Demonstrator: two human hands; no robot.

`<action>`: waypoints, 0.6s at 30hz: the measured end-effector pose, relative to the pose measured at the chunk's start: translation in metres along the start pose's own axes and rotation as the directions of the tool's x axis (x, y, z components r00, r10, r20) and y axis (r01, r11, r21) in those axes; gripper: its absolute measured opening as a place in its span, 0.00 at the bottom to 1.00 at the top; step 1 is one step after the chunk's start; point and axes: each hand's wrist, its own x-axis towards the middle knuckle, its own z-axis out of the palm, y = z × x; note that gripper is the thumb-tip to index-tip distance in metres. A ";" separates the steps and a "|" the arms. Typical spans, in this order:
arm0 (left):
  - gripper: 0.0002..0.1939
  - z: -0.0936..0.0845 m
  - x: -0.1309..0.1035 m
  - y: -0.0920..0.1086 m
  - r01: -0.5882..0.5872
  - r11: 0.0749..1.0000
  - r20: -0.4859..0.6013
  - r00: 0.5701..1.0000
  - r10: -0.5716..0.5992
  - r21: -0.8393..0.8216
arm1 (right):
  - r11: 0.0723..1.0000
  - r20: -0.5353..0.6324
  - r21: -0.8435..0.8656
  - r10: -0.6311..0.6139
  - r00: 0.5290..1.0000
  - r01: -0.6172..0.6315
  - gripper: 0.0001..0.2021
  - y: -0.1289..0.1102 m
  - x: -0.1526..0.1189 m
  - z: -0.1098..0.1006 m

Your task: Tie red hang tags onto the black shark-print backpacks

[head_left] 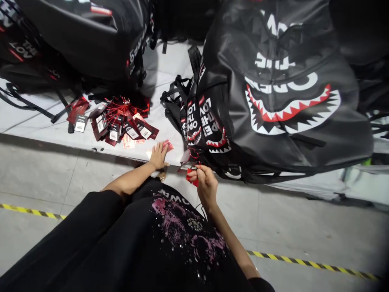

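My left hand (158,156) lies flat at the table's front edge with its fingers stretched out. By its fingertips is a small shiny red packet (168,144), which the hand seems to touch. My right hand (207,184) is closed in a pinch on the red string of a hang tag. The red hang tag (192,178) dangles beside the fingers, partly hidden by them. A loop of red string (193,153) shows just above, at the lower left side of a black backpack (291,150) with a printed shark mouth and white letters.
Left of my hands, a heap of hang tags (113,134) with red strings lies spread on the white table (164,65). More black bags (91,36) stand behind it at the upper left. Yellow-and-black tape (304,261) runs along the grey floor.
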 end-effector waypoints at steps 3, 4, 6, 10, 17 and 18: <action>0.43 0.007 -0.012 -0.006 -0.037 0.997 -0.016 0.999 0.036 -0.070 | 0.999 -0.015 -0.042 -0.027 1.000 0.027 0.16 0.006 -0.003 -0.013; 0.37 0.008 -0.021 -0.011 -0.055 0.991 -0.033 0.998 0.051 -0.124 | 0.998 -0.026 -0.057 -0.029 0.999 0.027 0.16 0.009 -0.004 -0.016; 0.26 0.003 -0.039 -0.021 -0.022 0.957 -0.064 0.998 0.004 -0.289 | 0.997 -0.044 -0.077 -0.032 0.999 0.029 0.16 0.014 -0.005 -0.022; 0.19 -0.024 -0.063 -0.018 0.193 0.548 0.021 0.953 -0.303 -0.814 | 0.999 0.019 -0.041 0.014 1.000 -0.013 0.16 0.018 -0.008 -0.020; 0.25 -0.081 -0.091 0.031 0.160 -0.263 0.181 0.982 -0.061 -0.951 | 0.997 0.211 0.076 0.008 0.977 -0.025 0.18 -0.007 -0.016 0.001; 0.24 -0.085 -0.094 0.035 0.166 -0.288 0.187 0.981 -0.045 -0.943 | 0.997 0.231 0.079 -0.006 0.973 -0.012 0.17 -0.012 -0.018 0.003</action>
